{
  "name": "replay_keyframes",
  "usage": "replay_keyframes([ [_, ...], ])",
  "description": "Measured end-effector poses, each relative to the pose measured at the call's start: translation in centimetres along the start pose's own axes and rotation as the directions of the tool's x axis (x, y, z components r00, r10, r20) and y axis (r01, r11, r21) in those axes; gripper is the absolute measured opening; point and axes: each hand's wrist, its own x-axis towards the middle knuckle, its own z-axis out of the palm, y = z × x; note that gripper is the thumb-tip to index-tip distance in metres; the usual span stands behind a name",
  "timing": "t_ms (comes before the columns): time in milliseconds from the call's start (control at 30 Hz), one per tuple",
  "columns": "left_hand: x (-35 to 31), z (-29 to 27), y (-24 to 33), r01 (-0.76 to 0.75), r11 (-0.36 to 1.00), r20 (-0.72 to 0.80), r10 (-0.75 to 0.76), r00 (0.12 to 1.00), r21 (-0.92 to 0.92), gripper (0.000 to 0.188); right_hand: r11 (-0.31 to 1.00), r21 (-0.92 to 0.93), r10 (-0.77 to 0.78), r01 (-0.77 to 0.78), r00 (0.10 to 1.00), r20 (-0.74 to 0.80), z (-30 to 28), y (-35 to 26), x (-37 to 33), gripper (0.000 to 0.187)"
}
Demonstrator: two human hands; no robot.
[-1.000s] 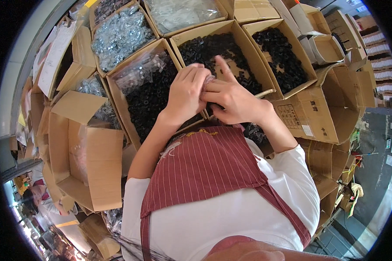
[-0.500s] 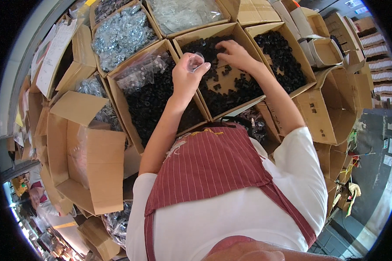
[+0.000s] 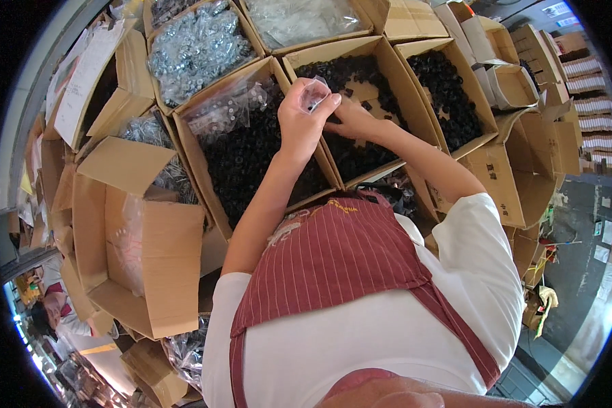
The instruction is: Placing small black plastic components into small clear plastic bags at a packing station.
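Note:
My left hand (image 3: 300,127) is closed around a small clear plastic bag (image 3: 313,92), its mouth held wide, with something dark inside too small to name. Right beside it is my right hand (image 3: 358,122), its fingers drawn together at the bag. Its fingertips are partly hidden behind the left thumb, so what they hold cannot be made out. Both hands are above an open cardboard box (image 3: 406,92) of small black parts (image 3: 350,67), where bare cardboard shows through the middle.
Left of that box, another carton holds black parts (image 3: 234,160) and clear bags of small pieces (image 3: 221,119). Bagged silvery parts (image 3: 197,53) and clear plastic bags (image 3: 299,19) fill boxes behind. More black parts (image 3: 442,85) lie to the right. An open carton (image 3: 175,272) stands at my left.
My right hand has come out of the box of black parts and moved left and nearer, to the bag. My left hand still holds the bag, with little movement.

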Motion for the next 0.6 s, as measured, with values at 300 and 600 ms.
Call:
replay_keyframes([
  [300,-0.3,-0.7,0.1,-0.022,1.0,-0.015,0.022,1.0,0.003,0.016,0.517,0.754,0.243,-0.405,0.914,0.324,-9.6,-5.0,-3.9,0.026],
  [600,-0.5,0.1,0.3,-0.058,0.997,-0.013,0.058,0.998,-0.053,0.016,0.012,0.906,0.258,-0.424,0.876,0.406,-9.9,-2.8,-7.2,0.04],
])
